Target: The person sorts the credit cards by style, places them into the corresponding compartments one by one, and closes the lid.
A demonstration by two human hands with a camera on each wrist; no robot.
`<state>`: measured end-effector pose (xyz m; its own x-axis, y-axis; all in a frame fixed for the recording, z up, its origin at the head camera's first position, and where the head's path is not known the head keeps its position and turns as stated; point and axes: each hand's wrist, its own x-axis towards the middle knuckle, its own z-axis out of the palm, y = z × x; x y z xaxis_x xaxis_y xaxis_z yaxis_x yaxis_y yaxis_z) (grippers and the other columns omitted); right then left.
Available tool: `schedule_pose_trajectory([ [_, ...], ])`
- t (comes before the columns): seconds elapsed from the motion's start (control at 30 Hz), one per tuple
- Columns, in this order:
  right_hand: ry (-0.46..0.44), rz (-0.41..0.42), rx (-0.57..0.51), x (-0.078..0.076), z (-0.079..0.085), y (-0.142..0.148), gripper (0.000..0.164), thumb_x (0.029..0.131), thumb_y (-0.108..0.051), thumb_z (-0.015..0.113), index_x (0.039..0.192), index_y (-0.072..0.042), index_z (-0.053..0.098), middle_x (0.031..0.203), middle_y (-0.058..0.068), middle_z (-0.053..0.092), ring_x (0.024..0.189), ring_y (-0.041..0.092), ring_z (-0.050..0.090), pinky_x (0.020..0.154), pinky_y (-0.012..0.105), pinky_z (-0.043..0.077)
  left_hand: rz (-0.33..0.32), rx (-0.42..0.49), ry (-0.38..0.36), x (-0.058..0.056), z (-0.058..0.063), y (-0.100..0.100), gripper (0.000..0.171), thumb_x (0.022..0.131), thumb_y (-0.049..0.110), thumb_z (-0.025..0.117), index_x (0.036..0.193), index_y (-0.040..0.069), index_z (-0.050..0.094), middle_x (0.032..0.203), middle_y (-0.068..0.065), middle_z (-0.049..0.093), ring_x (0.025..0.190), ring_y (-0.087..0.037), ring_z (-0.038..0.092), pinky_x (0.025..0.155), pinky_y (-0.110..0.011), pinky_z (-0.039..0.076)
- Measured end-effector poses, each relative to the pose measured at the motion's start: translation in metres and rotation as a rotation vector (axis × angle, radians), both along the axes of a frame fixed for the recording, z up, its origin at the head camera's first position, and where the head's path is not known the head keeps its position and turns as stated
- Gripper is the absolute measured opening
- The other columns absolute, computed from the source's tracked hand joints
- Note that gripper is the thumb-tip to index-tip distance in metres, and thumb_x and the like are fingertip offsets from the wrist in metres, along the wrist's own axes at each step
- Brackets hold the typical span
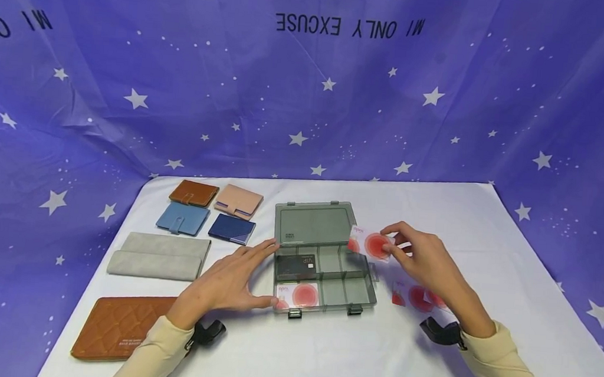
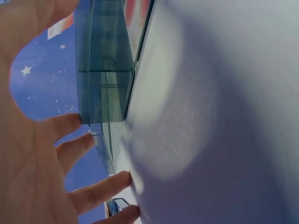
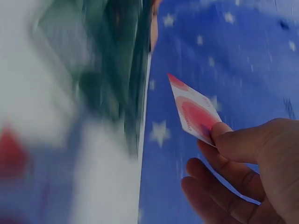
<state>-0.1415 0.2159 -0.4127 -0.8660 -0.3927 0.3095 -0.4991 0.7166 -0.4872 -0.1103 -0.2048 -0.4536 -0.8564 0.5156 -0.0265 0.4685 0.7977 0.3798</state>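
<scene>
We see a red-and-white card [image 1: 367, 243] jutting from the fingers of the right hand [image 1: 426, 263], which pinch it at one end; we judge it light, stiff and slightly slippery, best held near a short edge. Just beyond those fingertips sits the compartment box [image 1: 315, 224], its side touched by the outstretched fingers of the left hand [image 1: 231, 279]

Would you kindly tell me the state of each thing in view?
Divided case, open, lid laid back
Latches, undone
Held card, pinched by right hand
Left hand, spread, touching case
Dark card, inside case
Red-circled card, inside case
Table cards, overlapping
Small brown wallet, closed
Pink wallet, closed
Light-blue wallet, closed
Gray wallet, folded
Navy holder, lying flat
Quilted wallet, lying flat
</scene>
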Motion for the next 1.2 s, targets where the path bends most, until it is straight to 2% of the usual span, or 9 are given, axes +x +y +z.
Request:
schedule_pose_trajectory([
  [0.13, -0.019, 0.081, 0.000, 0.007, -0.004, -0.034, 0.023, 0.097, -0.012, 0.082, 0.118, -0.016, 0.073, 0.096, 0.000, 0.080, 0.082, 0.020, 0.079, 0.073, 0.038, 0.065, -0.016, 0.010, 0.012, -0.001, -0.001, 0.000, 0.113, 0.083, 0.078, 0.074, 0.172, 0.022, 0.030, 0.178, 0.003, 0.028, 0.152, -0.039, 0.044, 0.112, -0.062, 0.048],
  [0.23, -0.038, 0.128, 0.003, 0.013, -0.009, -0.055, 0.023, 0.098, -0.015, 0.082, 0.118, -0.019, 0.073, 0.094, -0.003, 0.080, 0.075, 0.011, 0.074, 0.068, 0.032, 0.062, -0.014, 0.008, 0.018, 0.000, -0.001, -0.001, 0.113, 0.084, 0.077, 0.074, 0.172, 0.021, 0.031, 0.178, 0.002, 0.028, 0.152, -0.040, 0.044, 0.111, -0.062, 0.048],
  [0.37, -0.051, 0.179, 0.023, 0.023, -0.017, -0.074, 0.022, 0.098, -0.017, 0.082, 0.117, -0.020, 0.072, 0.087, -0.009, 0.075, 0.063, 0.000, 0.058, 0.063, 0.026, 0.052, -0.018, 0.005, 0.021, 0.000, 0.000, 0.000, 0.112, 0.084, 0.074, 0.075, 0.172, 0.021, 0.031, 0.178, 0.001, 0.028, 0.151, -0.039, 0.045, 0.110, -0.061, 0.050],
  [0.5, -0.046, 0.238, 0.033, 0.032, -0.027, -0.090, 0.021, 0.099, -0.018, 0.080, 0.117, -0.020, 0.070, 0.081, -0.013, 0.069, 0.060, -0.003, 0.048, 0.061, 0.024, 0.046, -0.023, -0.003, 0.030, -0.001, 0.000, 0.001, 0.111, 0.084, 0.071, 0.077, 0.172, 0.020, 0.030, 0.178, -0.001, 0.028, 0.149, -0.039, 0.046, 0.109, -0.060, 0.050],
  [0.6, -0.041, 0.259, 0.042, 0.037, -0.035, -0.100, 0.020, 0.100, -0.020, 0.080, 0.116, -0.021, 0.070, 0.080, -0.014, 0.069, 0.063, -0.004, 0.051, 0.060, 0.023, 0.047, -0.025, -0.003, 0.030, -0.001, 0.000, 0.001, 0.112, 0.084, 0.069, 0.078, 0.172, 0.019, 0.031, 0.177, -0.003, 0.029, 0.148, -0.040, 0.047, 0.109, -0.060, 0.050],
  [0.77, -0.029, 0.244, 0.095, 0.043, -0.047, -0.109, 0.015, 0.100, -0.023, 0.080, 0.114, -0.025, 0.073, 0.087, -0.014, 0.074, 0.072, -0.002, 0.062, 0.064, 0.026, 0.053, -0.041, -0.004, 0.045, -0.002, -0.001, 0.001, 0.111, 0.084, 0.070, 0.077, 0.170, 0.016, 0.033, 0.176, -0.004, 0.032, 0.148, -0.041, 0.048, 0.111, -0.059, 0.049],
  [0.9, 0.017, 0.240, 0.145, 0.045, -0.050, -0.111, 0.015, 0.101, -0.024, 0.078, 0.116, -0.027, 0.078, 0.103, -0.012, 0.080, 0.090, 0.007, 0.075, 0.073, 0.035, 0.060, -0.042, -0.003, 0.053, -0.002, 0.000, 0.001, 0.111, 0.085, 0.071, 0.076, 0.170, 0.016, 0.033, 0.176, -0.004, 0.033, 0.149, -0.041, 0.047, 0.112, -0.059, 0.049],
  [1.03, 0.045, 0.230, 0.207, 0.048, -0.051, -0.112, 0.025, 0.104, -0.028, 0.073, 0.128, -0.026, 0.079, 0.112, -0.006, 0.080, 0.101, 0.017, 0.078, 0.078, 0.041, 0.063, -0.026, -0.010, 0.036, -0.001, 0.000, 0.001, 0.113, 0.084, 0.075, 0.074, 0.172, 0.019, 0.031, 0.177, -0.001, 0.030, 0.150, -0.039, 0.046, 0.111, -0.058, 0.050],
  [1.2, 0.008, 0.229, 0.290, 0.052, -0.053, -0.113, 0.037, 0.109, -0.037, 0.065, 0.143, -0.024, 0.072, 0.106, -0.001, 0.075, 0.088, 0.017, 0.074, 0.069, 0.037, 0.058, -0.014, -0.009, 0.031, 0.001, 0.000, 0.000, 0.113, 0.083, 0.077, 0.073, 0.172, 0.020, 0.031, 0.177, 0.000, 0.030, 0.152, -0.041, 0.044, 0.113, -0.060, 0.048],
])
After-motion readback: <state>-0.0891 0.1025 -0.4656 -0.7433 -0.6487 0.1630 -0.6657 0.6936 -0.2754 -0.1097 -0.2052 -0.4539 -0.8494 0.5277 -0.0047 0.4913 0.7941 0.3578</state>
